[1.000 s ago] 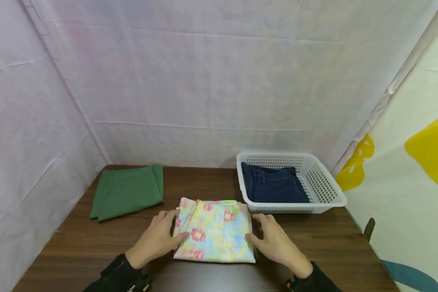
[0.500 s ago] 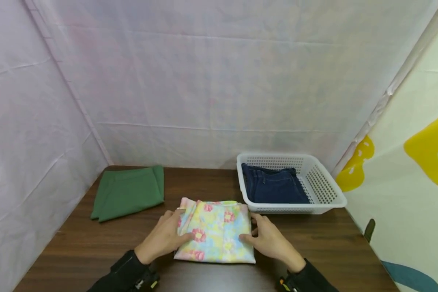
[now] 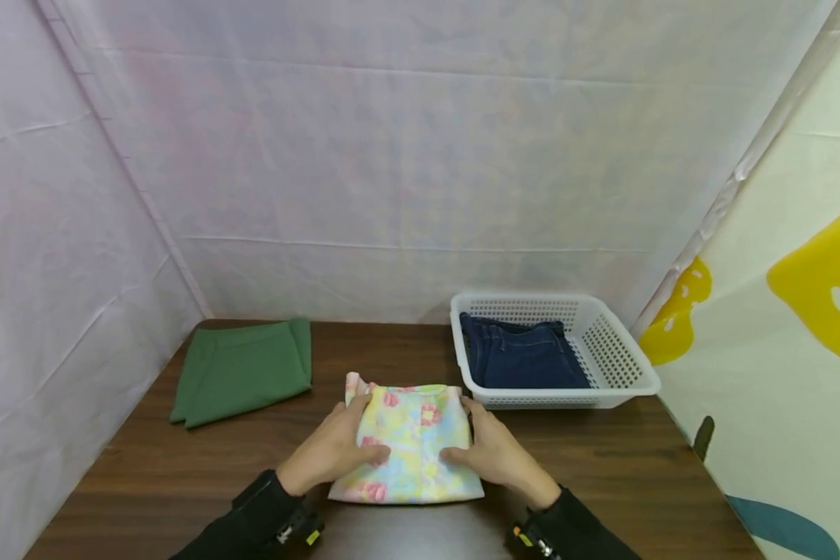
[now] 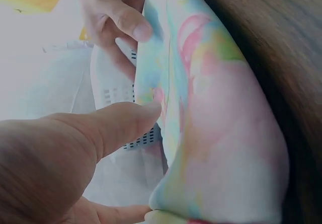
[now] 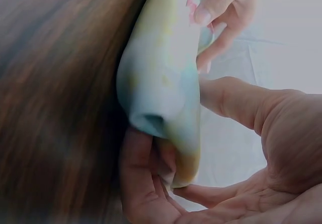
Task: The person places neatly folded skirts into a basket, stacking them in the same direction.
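A folded floral-print cloth, pastel yellow, blue and pink, lies at the front middle of the table. My left hand grips its left side, the thumb on top and the index finger at the far edge; its other fingers are hidden. My right hand holds the opposite side. In the right wrist view, that hand's thumb presses on top of the cloth while its fingers are curled under the edge. The left wrist view shows the cloth's near side bulging above the tabletop.
A white perforated basket stands at the back right, with folded dark blue jeans inside. Folded green cloth lies on the brown wooden table at the back left. Pale fabric walls rise behind and at the sides.
Both hands have moved inward over the floral cloth, thumbs further onto its top. Its sides are drawn in, and its far left corner has risen a little.
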`<action>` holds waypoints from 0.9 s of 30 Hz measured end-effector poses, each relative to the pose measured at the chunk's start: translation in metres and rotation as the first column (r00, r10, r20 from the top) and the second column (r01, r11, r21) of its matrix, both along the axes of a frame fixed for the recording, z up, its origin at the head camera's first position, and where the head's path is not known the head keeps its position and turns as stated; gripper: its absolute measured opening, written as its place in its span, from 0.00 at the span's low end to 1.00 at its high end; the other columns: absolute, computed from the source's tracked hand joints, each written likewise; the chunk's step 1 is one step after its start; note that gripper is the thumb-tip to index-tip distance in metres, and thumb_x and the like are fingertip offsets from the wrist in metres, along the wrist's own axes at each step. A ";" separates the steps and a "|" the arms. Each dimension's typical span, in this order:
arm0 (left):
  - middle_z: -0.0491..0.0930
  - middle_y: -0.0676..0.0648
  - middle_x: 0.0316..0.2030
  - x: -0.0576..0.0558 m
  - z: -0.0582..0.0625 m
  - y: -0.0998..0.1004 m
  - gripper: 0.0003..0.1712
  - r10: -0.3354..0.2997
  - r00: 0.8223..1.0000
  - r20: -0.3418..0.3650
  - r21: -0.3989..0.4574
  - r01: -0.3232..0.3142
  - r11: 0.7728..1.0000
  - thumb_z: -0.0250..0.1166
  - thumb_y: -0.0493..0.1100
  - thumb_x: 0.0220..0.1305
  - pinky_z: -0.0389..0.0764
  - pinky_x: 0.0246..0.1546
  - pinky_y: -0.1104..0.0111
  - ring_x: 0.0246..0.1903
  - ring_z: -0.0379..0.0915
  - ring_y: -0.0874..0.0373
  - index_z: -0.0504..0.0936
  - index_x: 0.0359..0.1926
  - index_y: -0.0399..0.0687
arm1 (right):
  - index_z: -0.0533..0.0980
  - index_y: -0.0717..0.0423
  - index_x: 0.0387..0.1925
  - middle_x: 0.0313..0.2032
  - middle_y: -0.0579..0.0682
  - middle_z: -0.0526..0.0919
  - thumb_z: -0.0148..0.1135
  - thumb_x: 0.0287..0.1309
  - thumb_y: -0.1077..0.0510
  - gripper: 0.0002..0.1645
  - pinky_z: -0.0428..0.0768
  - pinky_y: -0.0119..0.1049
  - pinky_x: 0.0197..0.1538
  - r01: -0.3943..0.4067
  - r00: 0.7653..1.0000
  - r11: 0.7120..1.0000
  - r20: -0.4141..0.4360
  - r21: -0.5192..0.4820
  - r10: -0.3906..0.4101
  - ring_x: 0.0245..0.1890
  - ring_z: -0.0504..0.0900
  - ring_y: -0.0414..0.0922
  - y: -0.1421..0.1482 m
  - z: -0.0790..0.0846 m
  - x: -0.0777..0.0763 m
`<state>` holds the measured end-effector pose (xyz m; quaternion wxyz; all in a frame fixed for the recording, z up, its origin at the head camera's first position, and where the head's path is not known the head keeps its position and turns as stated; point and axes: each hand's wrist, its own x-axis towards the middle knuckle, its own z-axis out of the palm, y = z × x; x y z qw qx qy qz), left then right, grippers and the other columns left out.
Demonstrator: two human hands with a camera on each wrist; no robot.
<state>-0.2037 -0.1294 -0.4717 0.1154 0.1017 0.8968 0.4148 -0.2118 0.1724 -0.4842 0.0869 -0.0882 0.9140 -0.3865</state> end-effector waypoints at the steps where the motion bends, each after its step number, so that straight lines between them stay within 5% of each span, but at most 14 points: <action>1: 0.74 0.28 0.83 0.000 0.000 0.001 0.64 -0.005 1.000 0.000 -0.006 0.005 1.000 0.85 0.51 0.73 0.65 0.82 0.20 0.90 0.47 0.17 0.56 0.94 0.38 | 0.59 0.69 0.90 0.80 0.75 0.76 0.90 0.64 0.52 0.67 0.81 0.70 0.79 -0.002 1.000 1.000 0.000 -0.011 0.002 0.78 0.80 0.73 -0.002 0.000 0.000; 6: 0.92 0.36 0.66 -0.002 -0.001 0.004 0.64 -0.012 1.000 0.015 -0.010 0.012 1.000 0.83 0.50 0.74 0.70 0.81 0.24 0.91 0.48 0.20 0.53 0.96 0.43 | 0.58 0.60 0.93 0.81 0.72 0.76 0.89 0.65 0.57 0.66 0.81 0.70 0.78 -0.020 1.000 0.997 0.012 -0.076 0.021 0.77 0.81 0.71 -0.007 0.000 -0.002; 10: 0.79 0.28 0.79 -0.002 -0.001 0.004 0.61 -0.022 1.000 -0.014 -0.014 0.021 1.000 0.82 0.45 0.74 0.81 0.75 0.33 0.87 0.62 0.25 0.56 0.95 0.40 | 0.59 0.51 0.94 0.84 0.71 0.73 0.88 0.65 0.60 0.66 0.81 0.72 0.77 -0.038 0.999 0.993 0.023 -0.109 0.041 0.79 0.79 0.72 -0.009 -0.001 -0.001; 12: 0.73 0.26 0.83 -0.002 -0.003 0.002 0.58 -0.037 0.999 -0.022 -0.010 0.036 0.999 0.81 0.41 0.74 0.87 0.66 0.42 0.75 0.80 0.34 0.57 0.94 0.38 | 0.59 0.51 0.94 0.82 0.70 0.76 0.88 0.64 0.61 0.66 0.83 0.70 0.75 -0.049 0.998 0.990 0.039 -0.135 0.054 0.76 0.82 0.69 -0.009 -0.002 0.000; 14: 0.74 0.27 0.82 -0.003 -0.004 0.001 0.56 -0.049 0.999 -0.020 -0.010 0.049 0.999 0.79 0.38 0.74 0.87 0.58 0.50 0.60 0.87 0.44 0.58 0.93 0.37 | 0.60 0.52 0.94 0.76 0.68 0.82 0.87 0.64 0.63 0.66 0.87 0.65 0.71 -0.063 0.996 0.985 0.051 -0.162 0.072 0.69 0.87 0.64 -0.009 -0.003 0.000; 17: 0.76 0.28 0.81 -0.004 -0.005 -0.001 0.54 -0.058 0.998 -0.012 -0.002 0.058 0.998 0.77 0.34 0.76 0.83 0.49 0.56 0.43 0.84 0.54 0.58 0.93 0.36 | 0.60 0.54 0.94 0.69 0.64 0.86 0.87 0.62 0.64 0.65 0.88 0.60 0.68 -0.084 0.994 0.979 0.053 -0.184 0.095 0.62 0.88 0.56 -0.010 -0.005 0.001; 20: 0.71 0.29 0.86 -0.004 -0.005 -0.002 0.52 -0.053 0.999 -0.014 -0.013 0.052 0.999 0.75 0.34 0.77 0.82 0.50 0.57 0.46 0.83 0.55 0.60 0.93 0.38 | 0.61 0.53 0.93 0.73 0.66 0.84 0.86 0.63 0.65 0.65 0.86 0.62 0.69 -0.088 0.995 0.982 0.031 -0.168 0.094 0.64 0.86 0.58 -0.011 -0.006 0.001; 23: 0.73 0.28 0.84 -0.004 -0.005 -0.003 0.51 -0.048 0.999 0.000 0.007 0.048 0.999 0.74 0.33 0.78 0.80 0.36 0.62 0.32 0.79 0.56 0.60 0.93 0.41 | 0.61 0.51 0.93 0.80 0.69 0.78 0.83 0.64 0.66 0.63 0.85 0.66 0.70 -0.082 0.996 0.985 0.011 -0.154 0.085 0.69 0.85 0.62 -0.011 -0.006 0.002; 27: 0.81 0.23 0.75 -0.003 -0.004 -0.005 0.50 -0.037 0.999 0.028 0.059 0.035 0.998 0.72 0.31 0.79 0.68 0.18 0.68 0.14 0.63 0.58 0.60 0.94 0.44 | 0.63 0.48 0.93 0.84 0.69 0.74 0.82 0.64 0.67 0.61 0.85 0.68 0.72 -0.092 0.995 0.988 -0.054 -0.125 0.085 0.74 0.83 0.66 -0.013 -0.006 0.003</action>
